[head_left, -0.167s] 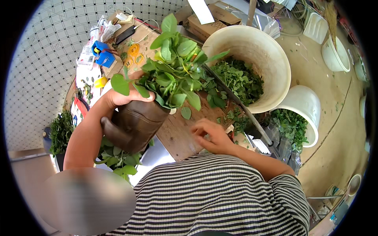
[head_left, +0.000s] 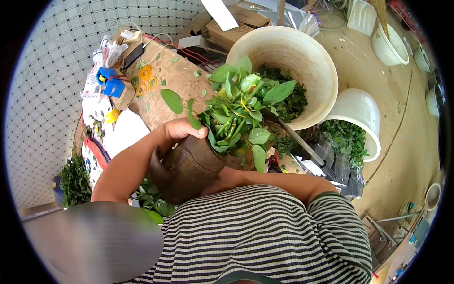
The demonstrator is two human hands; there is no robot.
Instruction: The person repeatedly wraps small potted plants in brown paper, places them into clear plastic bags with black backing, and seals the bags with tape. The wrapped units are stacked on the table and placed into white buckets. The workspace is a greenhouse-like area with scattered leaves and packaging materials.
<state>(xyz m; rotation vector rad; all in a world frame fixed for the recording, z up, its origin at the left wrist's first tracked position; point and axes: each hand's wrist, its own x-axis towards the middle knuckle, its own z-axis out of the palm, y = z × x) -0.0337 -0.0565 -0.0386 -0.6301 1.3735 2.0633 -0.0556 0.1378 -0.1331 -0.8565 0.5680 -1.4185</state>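
Note:
A bunch of leafy green stems sits in a wrap of stitched brown leather, close to my striped shirt. My left hand is closed round the upper edge of the leather, its thumb pressed against the bunch. Cut stem ends and a yellow band show among the leaves. Low on the leather's right side is my right hand, close against it. Its fingers are hidden behind the leather, so whether they grip cannot be seen. More leaves hang below the wrap.
Beyond the bunch stands a large whitish tub with cut greenery inside. A white bucket lies tipped beside it, spilling leaves. Yellow rubber bands and a blue tape dispenser rest on the wooden table. A pole slants past the tub.
My right hand has gone from above the table to the leather's lower right side. The wrapped bunch and my left hand have shifted right in view. The background has slid a little left.

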